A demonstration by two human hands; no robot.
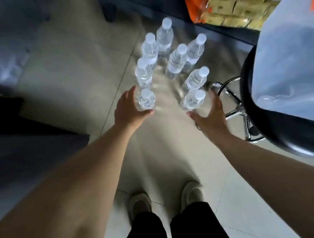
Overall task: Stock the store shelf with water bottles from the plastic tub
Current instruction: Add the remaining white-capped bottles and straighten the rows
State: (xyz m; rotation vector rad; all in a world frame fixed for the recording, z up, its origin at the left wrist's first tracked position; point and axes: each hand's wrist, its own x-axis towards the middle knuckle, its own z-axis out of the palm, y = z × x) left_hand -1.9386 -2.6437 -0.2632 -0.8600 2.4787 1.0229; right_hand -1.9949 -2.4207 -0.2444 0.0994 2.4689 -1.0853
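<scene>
Several clear water bottles with white caps stand in two rows on a pale, glossy surface in front of me. My left hand (129, 107) grips the nearest bottle of the left row (145, 100) around its body. My right hand (209, 113) curls its thumb and fingers round the nearest bottle of the right row (193, 99). Both bottles are upright. The translucent plastic tub (297, 59) sits on a black stool (291, 138) at my right; I cannot make out what is inside it.
A dark shelf edge (226, 31) runs behind the bottles, with orange and yellow packaged goods (216, 6) above it. The stool's chrome base (237, 110) is close to my right hand. My feet (164, 200) stand on pale floor tiles. Dark furniture lies at the left.
</scene>
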